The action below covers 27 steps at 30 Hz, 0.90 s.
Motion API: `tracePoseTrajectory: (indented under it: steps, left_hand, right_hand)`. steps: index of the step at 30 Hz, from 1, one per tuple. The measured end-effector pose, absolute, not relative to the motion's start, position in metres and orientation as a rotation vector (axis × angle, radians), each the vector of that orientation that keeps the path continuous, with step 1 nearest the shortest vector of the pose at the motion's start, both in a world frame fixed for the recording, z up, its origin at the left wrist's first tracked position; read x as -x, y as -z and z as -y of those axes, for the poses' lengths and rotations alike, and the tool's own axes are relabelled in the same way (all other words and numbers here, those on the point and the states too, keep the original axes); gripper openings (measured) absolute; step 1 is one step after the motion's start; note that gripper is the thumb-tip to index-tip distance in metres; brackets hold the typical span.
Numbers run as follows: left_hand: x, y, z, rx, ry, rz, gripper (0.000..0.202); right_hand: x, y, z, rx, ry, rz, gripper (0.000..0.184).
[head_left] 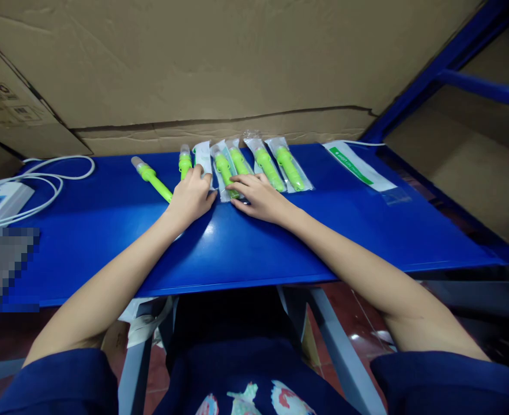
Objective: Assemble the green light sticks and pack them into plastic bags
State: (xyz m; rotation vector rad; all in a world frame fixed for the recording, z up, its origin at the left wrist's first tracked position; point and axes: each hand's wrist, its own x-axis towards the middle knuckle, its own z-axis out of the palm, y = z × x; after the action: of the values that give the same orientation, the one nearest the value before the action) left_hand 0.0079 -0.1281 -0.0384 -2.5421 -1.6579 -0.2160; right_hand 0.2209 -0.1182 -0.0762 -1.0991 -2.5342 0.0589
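Observation:
My left hand (pixel 193 193) has its fingers bent down over the lower part of a narrow white-backed clear plastic packet (pixel 203 157). Part of that packet is hidden under the fingers. Just left of it lies a lime-green stick with a clear cap (pixel 185 162), its lower end behind my hand. Another bare green stick (pixel 153 180) lies slanted, reaching my left wrist. My right hand (pixel 258 195) rests with fingers apart on the lower end of a wrapped green stick (pixel 223 166). More wrapped green sticks (pixel 268 167) lie beside it, including one at the row's right end (pixel 291 168).
A blue table (pixel 280 248) carries everything. A flat white-and-green packet (pixel 362 167) lies at the right. A white device (pixel 10 202) with a looped cable stands at the left. Cardboard (pixel 219 63) walls off the back, and a blue metal frame (pixel 410 92) rises at the right.

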Motion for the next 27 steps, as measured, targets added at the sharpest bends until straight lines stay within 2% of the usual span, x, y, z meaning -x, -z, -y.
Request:
tracePoseTrajectory:
  steps: [3,11,18,24,27]
  left_hand:
    - [-0.008,0.037,0.129,2.558,0.225,1.625,0.045]
    - [0.000,0.025,0.124,2.452,0.226,1.906,0.039]
    - [0.012,0.029,0.109,2.716,0.655,2.074,0.074]
    - [0.013,0.025,0.110,3.034,0.517,2.197,0.061]
    - [0.017,0.019,0.110,3.113,0.406,2.280,0.065]
  right_hand:
    - [-0.222,0.078,0.117,1.066,-0.075,2.526,0.033]
    - [-0.225,0.077,0.115,1.046,-0.104,2.532,0.032]
    - [-0.226,0.076,0.115,1.023,-0.143,2.524,0.033]
    - [-0.245,0.069,0.100,0.984,-0.157,2.385,0.028]
    - [-0.274,0.051,0.087,1.166,-0.080,2.236,0.022]
